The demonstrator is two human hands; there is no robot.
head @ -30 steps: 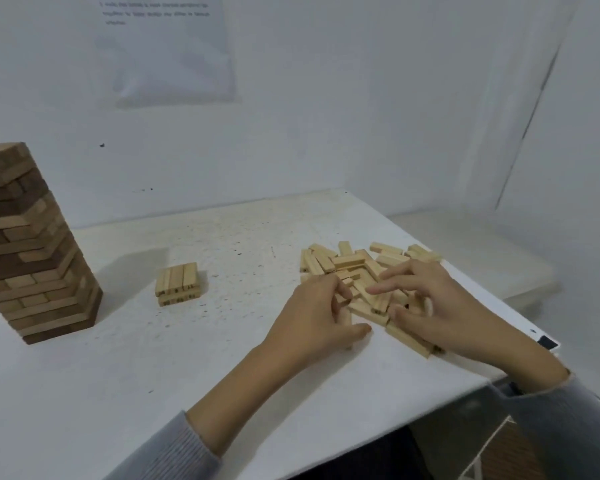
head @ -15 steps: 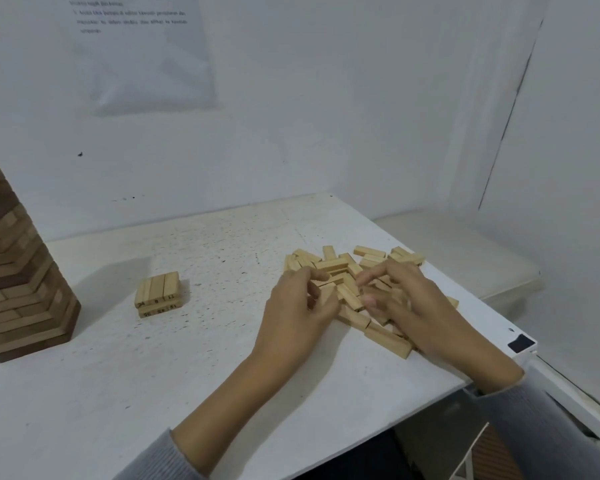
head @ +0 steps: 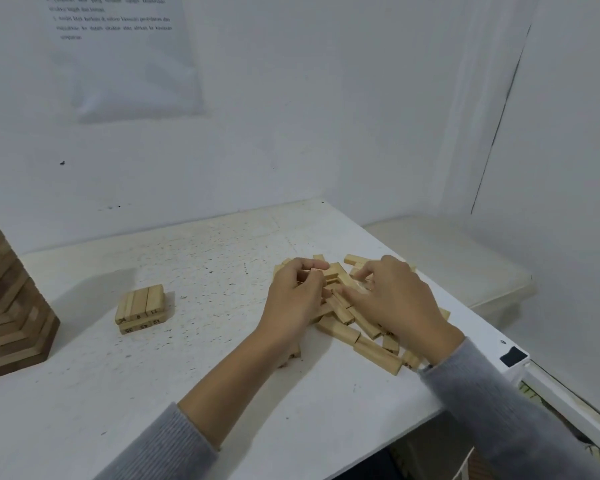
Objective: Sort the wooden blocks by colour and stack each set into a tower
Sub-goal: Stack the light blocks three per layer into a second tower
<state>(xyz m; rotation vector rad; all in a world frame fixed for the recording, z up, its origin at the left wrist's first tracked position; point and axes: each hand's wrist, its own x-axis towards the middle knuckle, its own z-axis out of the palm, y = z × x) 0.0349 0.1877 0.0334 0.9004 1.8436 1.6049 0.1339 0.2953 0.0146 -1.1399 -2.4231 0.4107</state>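
Barely underway: grips a pale block atop the loose pile with curled left hand fingers, cannot tell the right hand hold, with only a two-layer stack built and the mixed tower seemingly unsorted.

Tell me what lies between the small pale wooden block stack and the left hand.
Head view: only bare, speckled white tabletop separates the small pale wooden block stack from the left hand.
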